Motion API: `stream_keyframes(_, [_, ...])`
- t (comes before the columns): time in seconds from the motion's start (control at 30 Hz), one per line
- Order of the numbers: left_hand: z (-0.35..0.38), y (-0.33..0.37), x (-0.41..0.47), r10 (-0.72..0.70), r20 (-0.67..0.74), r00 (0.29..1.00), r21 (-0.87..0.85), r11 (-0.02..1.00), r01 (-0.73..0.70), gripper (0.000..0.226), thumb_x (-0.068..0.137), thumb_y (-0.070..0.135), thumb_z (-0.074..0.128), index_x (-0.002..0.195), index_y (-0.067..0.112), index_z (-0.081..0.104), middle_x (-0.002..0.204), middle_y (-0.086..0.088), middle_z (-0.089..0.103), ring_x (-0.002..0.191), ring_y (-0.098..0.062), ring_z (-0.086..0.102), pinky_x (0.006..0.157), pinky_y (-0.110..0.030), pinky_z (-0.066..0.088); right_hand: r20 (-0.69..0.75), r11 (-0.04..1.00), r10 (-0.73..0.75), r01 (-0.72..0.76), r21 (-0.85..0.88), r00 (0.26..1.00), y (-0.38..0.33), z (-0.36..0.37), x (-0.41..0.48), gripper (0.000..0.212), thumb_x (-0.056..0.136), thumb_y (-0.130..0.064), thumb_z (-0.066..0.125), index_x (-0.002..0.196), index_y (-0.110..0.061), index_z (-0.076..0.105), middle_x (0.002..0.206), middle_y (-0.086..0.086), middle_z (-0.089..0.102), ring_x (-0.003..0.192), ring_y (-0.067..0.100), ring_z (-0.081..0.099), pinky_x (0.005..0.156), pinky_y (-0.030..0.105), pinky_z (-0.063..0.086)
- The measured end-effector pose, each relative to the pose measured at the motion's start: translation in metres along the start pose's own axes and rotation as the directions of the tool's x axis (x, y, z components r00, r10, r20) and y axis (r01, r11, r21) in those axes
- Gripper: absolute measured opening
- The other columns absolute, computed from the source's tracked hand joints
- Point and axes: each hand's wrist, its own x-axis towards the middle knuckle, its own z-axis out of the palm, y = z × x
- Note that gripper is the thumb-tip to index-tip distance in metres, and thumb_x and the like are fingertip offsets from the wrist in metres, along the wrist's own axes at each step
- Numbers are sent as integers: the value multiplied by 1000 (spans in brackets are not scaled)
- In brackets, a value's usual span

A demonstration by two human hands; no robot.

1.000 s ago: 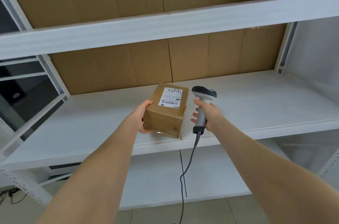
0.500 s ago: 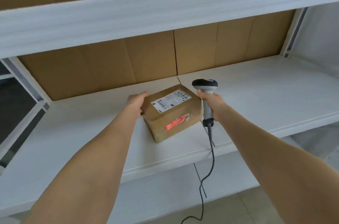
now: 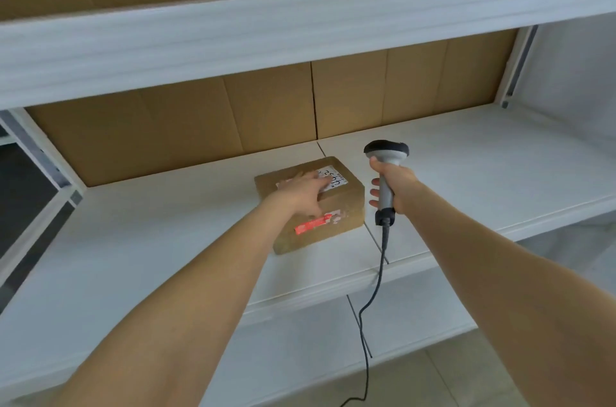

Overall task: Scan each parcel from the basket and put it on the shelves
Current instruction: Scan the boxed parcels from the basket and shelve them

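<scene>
A small brown cardboard parcel (image 3: 336, 206) with a white label on top and a red sticker on its front lies flat on the white middle shelf (image 3: 483, 173). My left hand (image 3: 301, 191) rests on the parcel's top with fingers stretched over the label. To the right of the parcel, my right hand (image 3: 395, 185) grips the handle of a grey and black barcode scanner (image 3: 386, 153), held upright. Its cable hangs down past the shelf's front edge.
A white upper shelf board (image 3: 300, 30) runs across above the hands. Brown cardboard sheets (image 3: 200, 126) line the back of the rack. A lower shelf (image 3: 300, 333) sits beneath. Metal uprights (image 3: 36, 153) stand at the left and at the right.
The parcel went from being held near the shelf's front edge to lying on the shelf. My left hand moved from its side onto its top. The scanner stayed beside it.
</scene>
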Motion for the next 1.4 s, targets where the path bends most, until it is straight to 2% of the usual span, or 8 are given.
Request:
stream_keyframes(0.17, [-5,-31,-20,112,-118,987,20,994,-110,66,88,1,50,140,41,43,153,7,30,139,-19,27,111,-44,27,76,999,24,-26,25,997,-2,-4,-10,48,85,-39,73,116,-12,49,119,16,58,90,28,58,68,46,53])
stream_keyframes(0.33, [0,-35,-32,-405,-366,838,-298,904,307,28,90,29,56,116,37,63,135,-2,44,123,-25,41,98,-38,40,142,995,73,-82,58,987,-3,1,-15,60,83,-39,75,125,-11,43,111,14,52,90,33,55,69,53,55])
stream_keyframes(0.5, [8,-2,-35,-559,-51,827,-411,767,493,101,63,82,57,146,35,25,155,-10,14,141,-36,18,107,-56,30,214,991,88,-107,80,973,1,17,-16,41,83,-37,76,95,-10,48,91,11,53,80,28,55,94,55,50])
stream_keyframes(0.67, [15,10,-37,-513,-59,857,-280,832,479,73,77,47,69,140,44,33,151,-5,19,141,-37,14,106,-59,28,277,991,89,-112,67,957,5,34,-16,56,82,-39,76,119,-6,51,113,17,60,105,35,61,97,56,48])
stream_keyframes(0.83, [12,-11,-49,-607,-28,794,-470,709,525,61,78,16,62,131,41,46,140,-9,25,132,-30,24,107,-48,32,260,992,105,-118,36,960,14,39,-13,54,83,-38,75,116,-11,42,95,12,53,84,30,54,97,57,47])
stream_keyframes(0.97, [15,-29,-54,-666,3,746,-666,555,498,52,84,27,54,135,24,46,136,-13,38,127,-26,37,103,-31,36,338,993,113,-115,-15,934,14,55,-22,51,85,-39,73,119,-12,46,107,10,56,97,32,58,85,53,51])
stream_keyframes(1.1, [15,-50,-50,-708,2,706,-709,497,501,59,86,50,52,138,23,45,137,-11,46,123,-28,47,96,-32,41,410,993,114,-94,-69,905,16,81,-32,38,86,-39,72,108,-17,51,110,11,61,93,32,62,72,46,54])
stream_keyframes(1.4, [2,-154,-40,-705,-38,708,-630,567,531,56,91,44,53,140,19,42,136,-14,45,129,-30,39,100,-35,39,416,997,63,-76,14,907,5,185,-36,58,87,-36,71,131,-10,45,126,15,52,105,34,57,74,45,55])
